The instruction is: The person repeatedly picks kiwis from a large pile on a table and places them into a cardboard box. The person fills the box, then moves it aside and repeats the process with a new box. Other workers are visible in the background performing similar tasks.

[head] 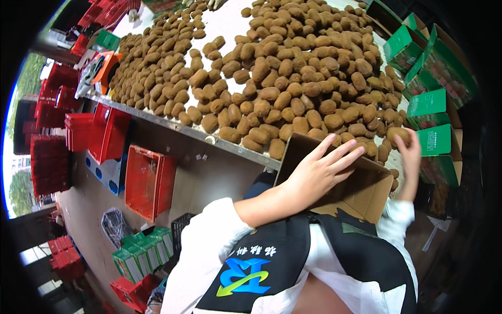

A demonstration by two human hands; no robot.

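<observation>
A cardboard box (355, 192) with a bare brown inside stands open against my front, at the table's edge. My left hand (323, 172) lies across the opening, back up, its fingers stretched over the far rim. A kiwifruit (358, 146) shows by its fingertips; the palm is hidden, so I cannot tell whether it grips anything. To the right of the box, my right hand (411, 151) holds one kiwifruit (397, 136) between thumb and fingers. Beyond the box, a large heap of brown kiwifruit (298, 82) is spread over the white-topped table (219, 19).
Several green printed cartons (429, 139) line the table's right side. Red plastic crates (145, 182) stand on the floor at left, near stacked green boxes (143, 253). An orange holder (106, 70) sits at the table's left corner. Another person's gloved hand (213, 4) shows at the far edge.
</observation>
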